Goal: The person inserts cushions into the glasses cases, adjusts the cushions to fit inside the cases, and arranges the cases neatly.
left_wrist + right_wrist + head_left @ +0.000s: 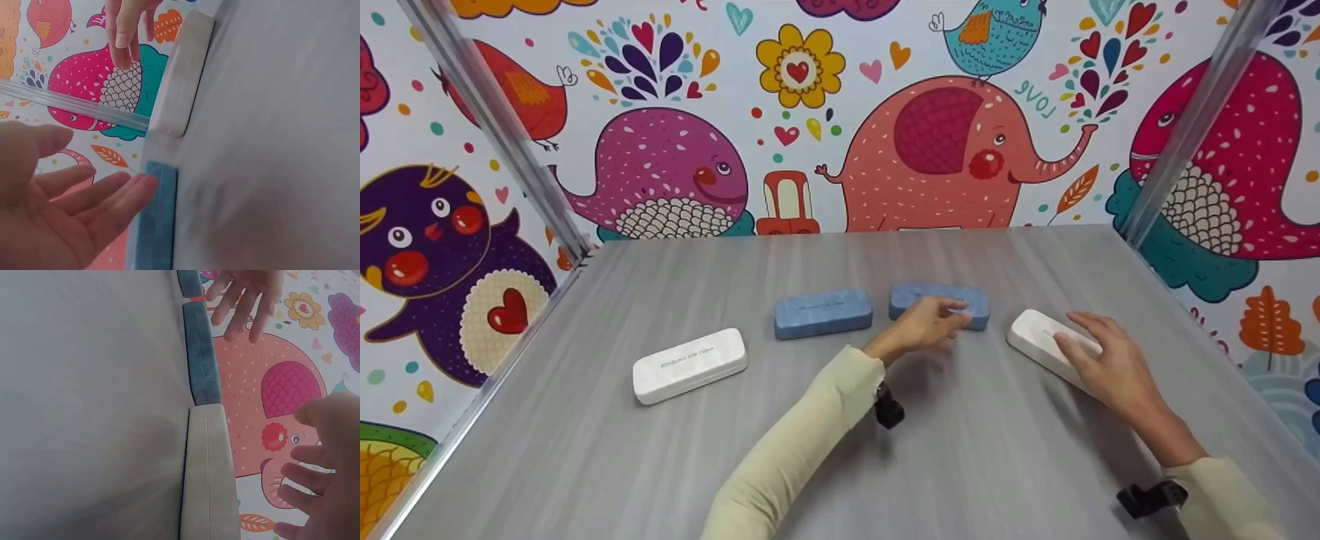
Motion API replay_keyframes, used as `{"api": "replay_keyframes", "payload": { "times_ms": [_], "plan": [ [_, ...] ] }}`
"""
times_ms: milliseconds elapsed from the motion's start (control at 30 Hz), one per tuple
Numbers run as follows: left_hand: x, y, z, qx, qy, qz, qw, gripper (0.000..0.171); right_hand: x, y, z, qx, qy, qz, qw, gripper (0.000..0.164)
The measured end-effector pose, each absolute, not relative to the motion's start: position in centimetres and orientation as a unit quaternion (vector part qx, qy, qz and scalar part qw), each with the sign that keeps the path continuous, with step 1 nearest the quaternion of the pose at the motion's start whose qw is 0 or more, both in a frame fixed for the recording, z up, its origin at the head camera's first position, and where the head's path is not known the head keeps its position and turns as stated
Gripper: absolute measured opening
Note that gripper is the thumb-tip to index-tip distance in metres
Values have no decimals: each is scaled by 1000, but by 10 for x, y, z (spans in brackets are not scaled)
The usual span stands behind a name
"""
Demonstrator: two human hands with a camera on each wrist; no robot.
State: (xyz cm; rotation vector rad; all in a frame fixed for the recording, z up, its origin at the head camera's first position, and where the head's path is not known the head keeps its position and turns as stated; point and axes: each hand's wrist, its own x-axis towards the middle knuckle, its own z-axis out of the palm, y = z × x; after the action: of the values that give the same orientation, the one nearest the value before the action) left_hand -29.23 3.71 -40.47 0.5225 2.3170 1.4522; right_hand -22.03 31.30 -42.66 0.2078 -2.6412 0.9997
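Two blue glasses cases and two white ones lie shut on the grey table. My left hand (924, 324) is over the right-hand blue case (911, 294), fingers loosely extended and holding nothing. It overlaps the case's front part in the head view. My right hand (1114, 364) hovers by the right white case (1039, 337), its fingers spread and relaxed; in the right wrist view these fingers (306, 478) stand apart from the white case (211, 472). The other blue case (823, 313) sits left of my left hand, and the left white case (690, 366) lies farther left, slightly angled.
Printed cartoon walls surround the grey table (960, 450) at the back and both sides. Metal corner posts stand at the left (502, 127) and at the right (1192, 112). Black wrist cameras sit on both sleeves, the left camera (889, 409) low over the tabletop.
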Motion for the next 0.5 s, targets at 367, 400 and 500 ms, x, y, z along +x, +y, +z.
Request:
{"api": "replay_keyframes", "payload": {
  "times_ms": [367, 400, 500],
  "plan": [
    [-297, -26, -380, 182, 886, 417, 89, 53, -250, 294, -408, 73, -960, 267, 40, 83],
    [-298, -31, -378, 177, 887, 418, 87, 54, -253, 293, -407, 73, -962, 260, 34, 84],
    [-300, -48, -371, 161, 892, 415, 80, 59, -263, 291, -402, 77, -966, 243, 26, 86]
  ]
}}
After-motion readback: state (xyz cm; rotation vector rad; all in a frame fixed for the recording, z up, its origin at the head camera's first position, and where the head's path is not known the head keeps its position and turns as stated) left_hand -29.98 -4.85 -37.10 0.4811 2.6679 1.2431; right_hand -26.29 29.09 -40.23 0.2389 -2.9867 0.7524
